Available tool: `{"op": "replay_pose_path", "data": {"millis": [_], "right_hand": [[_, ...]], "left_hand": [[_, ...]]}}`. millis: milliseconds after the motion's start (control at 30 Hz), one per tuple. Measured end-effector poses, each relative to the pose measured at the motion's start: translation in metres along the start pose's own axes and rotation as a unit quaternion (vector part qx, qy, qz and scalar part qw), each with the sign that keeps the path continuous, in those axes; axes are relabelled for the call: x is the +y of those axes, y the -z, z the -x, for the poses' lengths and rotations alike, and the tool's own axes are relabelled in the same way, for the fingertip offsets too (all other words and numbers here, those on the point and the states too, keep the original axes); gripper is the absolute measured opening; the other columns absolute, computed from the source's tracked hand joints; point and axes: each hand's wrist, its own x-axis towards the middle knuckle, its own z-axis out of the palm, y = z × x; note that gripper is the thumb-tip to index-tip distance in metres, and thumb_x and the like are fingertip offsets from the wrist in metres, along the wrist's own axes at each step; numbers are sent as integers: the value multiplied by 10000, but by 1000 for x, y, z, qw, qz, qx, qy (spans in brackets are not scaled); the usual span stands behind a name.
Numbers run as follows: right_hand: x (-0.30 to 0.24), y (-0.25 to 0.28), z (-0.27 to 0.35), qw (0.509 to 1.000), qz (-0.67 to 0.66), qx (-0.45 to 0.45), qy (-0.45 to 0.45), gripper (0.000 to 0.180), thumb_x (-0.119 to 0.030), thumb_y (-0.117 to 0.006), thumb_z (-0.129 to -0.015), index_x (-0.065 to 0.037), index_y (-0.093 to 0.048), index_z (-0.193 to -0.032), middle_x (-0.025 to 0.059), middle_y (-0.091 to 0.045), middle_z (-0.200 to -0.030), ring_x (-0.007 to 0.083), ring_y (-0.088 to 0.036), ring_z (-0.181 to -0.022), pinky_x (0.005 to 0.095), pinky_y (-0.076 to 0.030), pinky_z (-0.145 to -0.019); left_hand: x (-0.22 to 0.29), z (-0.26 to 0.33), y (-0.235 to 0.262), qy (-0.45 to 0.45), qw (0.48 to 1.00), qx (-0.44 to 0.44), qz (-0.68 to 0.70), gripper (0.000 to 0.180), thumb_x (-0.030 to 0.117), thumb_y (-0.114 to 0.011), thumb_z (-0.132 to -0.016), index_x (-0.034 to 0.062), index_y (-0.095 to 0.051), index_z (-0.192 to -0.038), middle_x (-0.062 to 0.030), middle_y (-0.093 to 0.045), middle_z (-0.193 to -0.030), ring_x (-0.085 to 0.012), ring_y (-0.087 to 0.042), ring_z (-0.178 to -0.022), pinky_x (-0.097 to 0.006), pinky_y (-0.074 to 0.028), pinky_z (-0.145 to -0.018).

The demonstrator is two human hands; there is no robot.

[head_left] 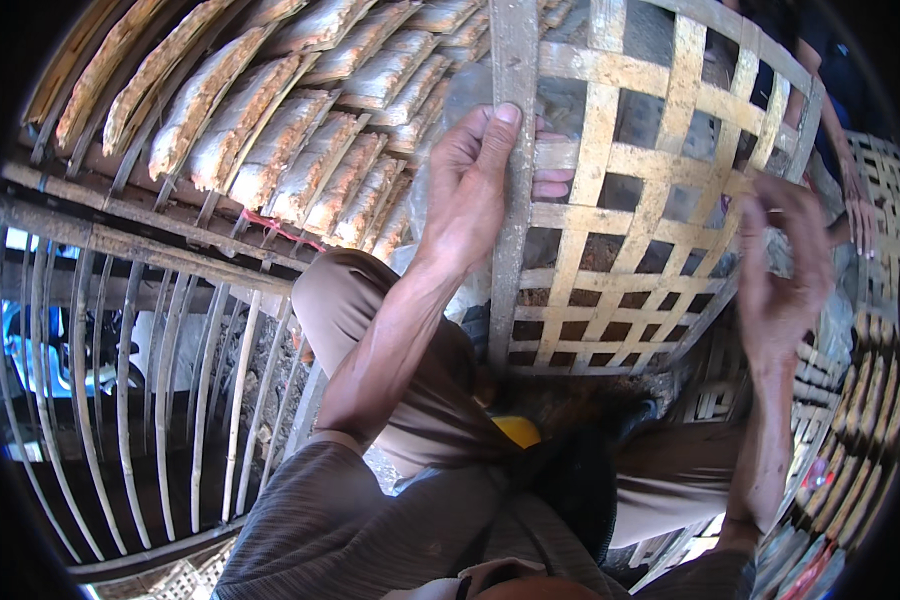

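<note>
A woven bamboo lattice panel in a wooden frame stands tilted in front of me. My left hand is closed round its left frame bar, thumb on the near face and fingertips showing through the openings behind. Beside the panel's right edge is my right hand, somewhat blurred. Its fingers are curled toward the thumb in a pinch; whatever is between the tips, if anything, is too small to make out. Clear plastic sheeting shows behind the panel's left bar.
Overlapping whitish slabs with rough brown edges fill a rack at upper left. A slatted bamboo railing runs at left, with a blue and white motorbike beyond. At far right are another person's hand and more stacked slabs.
</note>
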Motion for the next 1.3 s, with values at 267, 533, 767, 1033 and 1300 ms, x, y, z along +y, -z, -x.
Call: {"op": "replay_pose_path", "data": {"millis": [267, 533, 767, 1033, 1300], "right_hand": [[-64, -60, 15, 958, -215, -185, -53, 314, -27, -810, -880, -31, -763, -1191, 53, -695, -873, 92, -648, -661, 255, -531, -565], [-61, -80, 30, 951, -225, -206, -55, 274, -63, -830, -864, -24, -787, -1132, 96, -773, -976, 174, -739, -756, 302, -605, -668], [-52, -89, 37, 943, -270, -176, -83, 151, -93, -816, -851, -54, -805, -996, 138, -772, -904, 300, -746, -758, 388, -589, -680], [-47, -89, 55, 955, -243, -166, -39, 195, -3, -794, -872, -23, -788, -1066, 109, -765, -909, 188, -750, -777, 307, -597, -658], [-58, -100, 57, 971, -214, -105, -13, 118, -58, -761, -851, -55, -670, -927, 69, -690, -751, 221, -684, -622, 344, -554, -522]], "left_hand": [[4, 5, -16, 8, 998, -16, 65, 404, 325, -470, -1144, -51, -614, -1174, -206, -742, -993, -277, -771, -795, -367, -657, -713], [-5, 13, -21, 37, 999, -12, 31, 417, 344, -486, -1138, -52, -617, -1141, -193, -740, -967, -247, -773, -798, -339, -651, -707], [-14, 14, -26, 17, 999, -45, -16, 406, 348, -478, -1141, -27, -631, -1110, -152, -744, -917, -194, -767, -766, -287, -640, -668], [-13, 16, -33, 12, 999, -34, -24, 420, 363, -482, -1137, -30, -624, -1101, -161, -741, -917, -217, -770, -751, -315, -655, -667], [-18, 16, -28, 27, 1000, -4, -9, 429, 348, -562, -1105, -55, -639, -1228, -169, -727, -1082, -309, -775, -891, -405, -671, -785]]}}
